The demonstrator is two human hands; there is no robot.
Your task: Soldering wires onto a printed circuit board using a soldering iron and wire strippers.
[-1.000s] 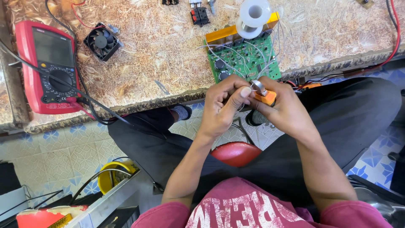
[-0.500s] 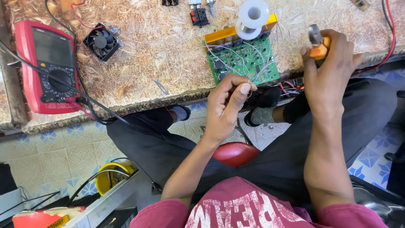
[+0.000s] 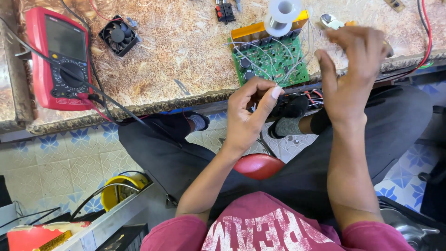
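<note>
- Head view, step in hand: the left hand [image 3: 253, 109] is hovering just below the front edge of the pale chipboard bench top [image 3: 186, 51], thumb and forefinger pinched tightly together. Whatever is between them is too thin to make out.
- The right hand [image 3: 353, 69] is lifting over the bench edge, blurred, with its fingers curling close to a small orange-handled tool with a metal tip [image 3: 331, 21]. I cannot tell whether it is gripping the tool or hanging loose beside it.
- The work appears to be centring on the green circuit board with loose white wires [image 3: 274, 60], which is lying at the bench's front edge, between the two hands.
- Judging from this, any next move is calling for a fine, steady fingertip grip, because the wires are thin and tangling.
- Edges and room: a white solder spool [image 3: 281, 11] is crowding the board's far side and a red cable [image 3: 425, 32] is running along the right.
- A black square fan [image 3: 118, 35] and a red multimeter [image 3: 58, 58] are sitting well apart on the left, leaving bare bench between them and the board.
</note>
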